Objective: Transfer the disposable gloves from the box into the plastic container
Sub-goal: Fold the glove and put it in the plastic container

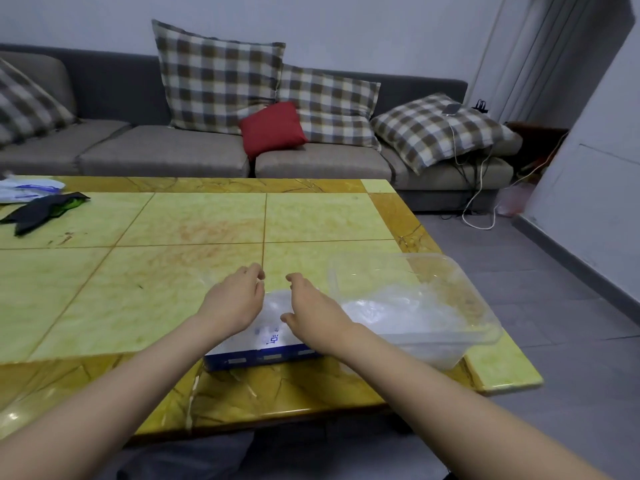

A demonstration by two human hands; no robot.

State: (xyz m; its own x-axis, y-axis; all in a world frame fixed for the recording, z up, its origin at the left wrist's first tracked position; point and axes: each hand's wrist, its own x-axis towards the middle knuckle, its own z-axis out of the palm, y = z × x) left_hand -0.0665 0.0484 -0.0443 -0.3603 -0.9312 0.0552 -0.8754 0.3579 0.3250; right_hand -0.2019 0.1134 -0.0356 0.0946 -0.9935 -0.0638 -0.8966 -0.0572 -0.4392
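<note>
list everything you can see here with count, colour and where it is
table: 1, yellow-green with amber border, foreground
glove box: 1, blue and white, near the table's front edge
plastic container: 1, clear, right of the box
gloves: heap, clear, in the container; count unclear
black cloth: 1, black, table's far left
bag: 1, white and blue, behind the cloth
sofa: 1, grey, behind the table
plaid cushions: 4, brown-white, on the sofa
red cushion: 1, red, mid sofa
phone: 1, grey, on the rightmost cushion
left hand: 1, bare, over the box
right hand: 1, bare, over the box
</note>
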